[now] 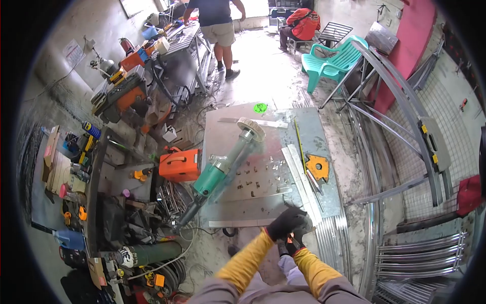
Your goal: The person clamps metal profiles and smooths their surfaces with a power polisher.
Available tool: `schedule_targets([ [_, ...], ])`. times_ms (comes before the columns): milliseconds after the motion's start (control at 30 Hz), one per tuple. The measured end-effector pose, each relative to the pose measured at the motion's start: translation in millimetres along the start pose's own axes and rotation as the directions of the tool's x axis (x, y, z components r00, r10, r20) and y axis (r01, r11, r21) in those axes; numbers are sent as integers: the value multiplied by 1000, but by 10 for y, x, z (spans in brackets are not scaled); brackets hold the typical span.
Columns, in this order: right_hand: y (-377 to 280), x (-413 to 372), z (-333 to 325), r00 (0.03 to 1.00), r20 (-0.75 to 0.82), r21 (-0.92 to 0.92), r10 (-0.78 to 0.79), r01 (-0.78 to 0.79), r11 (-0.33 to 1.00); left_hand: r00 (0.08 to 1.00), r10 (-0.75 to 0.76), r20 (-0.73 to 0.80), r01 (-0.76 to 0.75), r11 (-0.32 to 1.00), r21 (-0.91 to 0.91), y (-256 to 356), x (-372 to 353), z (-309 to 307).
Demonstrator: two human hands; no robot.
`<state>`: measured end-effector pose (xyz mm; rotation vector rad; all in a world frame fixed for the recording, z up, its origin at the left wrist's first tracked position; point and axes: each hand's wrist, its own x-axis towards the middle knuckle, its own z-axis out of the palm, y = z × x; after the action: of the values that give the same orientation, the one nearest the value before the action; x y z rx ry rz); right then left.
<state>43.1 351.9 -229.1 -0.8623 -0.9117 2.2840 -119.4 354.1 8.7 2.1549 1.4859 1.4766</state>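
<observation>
My left hand, in a dark glove, is at the table's front edge with its fingers curled; what they grip is hidden. Just below it, my right hand, also gloved, is closed around a small orange and black object too small to name. Both hands are close together. On the metal-topped table lies a green angle grinder with a round disc at its far end. Several small metal pieces are scattered beside it. Long flat metal bars and an orange welding magnet lie on the right.
An orange toolbox stands left of the table. Metal tubes lie at the right front. A green plastic chair and a curved metal frame are further right. One person stands at the back; another sits bent over.
</observation>
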Motion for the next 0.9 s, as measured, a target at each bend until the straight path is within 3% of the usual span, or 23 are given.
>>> schedule_targets([
  [33,47,-48,-37,1000,10,-25,2,-2,1000,830,-429,355,544,763,-349,1,88,-91],
  [67,95,-87,-56,1000,15,-30,13,-12,999,829,-439,348,549,759,-350,55,119,-135],
  [133,20,-30,-23,998,50,-7,26,-25,1000,750,-506,426,661,600,-450,165,254,-226],
  [167,-9,-59,-16,998,63,6,30,-30,1000,928,-252,273,347,851,-395,250,343,-314],
  [200,-98,131,133,996,77,18,35,-36,999,929,-255,269,348,850,-395,443,420,-302],
  [233,-152,297,361,995,92,30,42,-45,999,831,-547,105,525,706,-474,649,471,-219],
  [267,-197,131,170,993,106,43,53,-57,997,614,-789,-29,633,513,-580,775,454,-127],
  [300,-176,-13,108,991,120,54,60,-67,996,564,-825,-15,604,426,-673,789,414,-72],
  [400,-148,-88,41,987,141,91,78,-91,992,597,-795,-107,545,499,-674,717,334,68],
  [533,-203,-56,125,980,177,143,87,-113,983,614,-788,-48,592,500,-632,546,234,158],
  [600,-295,-72,96,979,187,169,83,-116,979,613,-777,-141,655,600,-460,551,234,162],
  [733,-273,-102,147,976,205,220,70,-115,969,621,-782,-60,652,557,-515,571,239,73],
  [800,-297,-157,109,975,214,247,54,-108,963,749,-655,-99,562,707,-429,564,239,44],
  [833,-351,-238,36,975,217,262,47,-104,959,746,-656,-115,543,699,-465,609,243,23],
  [867,-331,-220,45,974,221,276,40,-102,956,749,-654,-108,541,697,-470,589,249,-42],
  [900,-360,-221,4,974,225,291,33,-99,952,715,-696,69,621,586,-520,543,270,-138],
])
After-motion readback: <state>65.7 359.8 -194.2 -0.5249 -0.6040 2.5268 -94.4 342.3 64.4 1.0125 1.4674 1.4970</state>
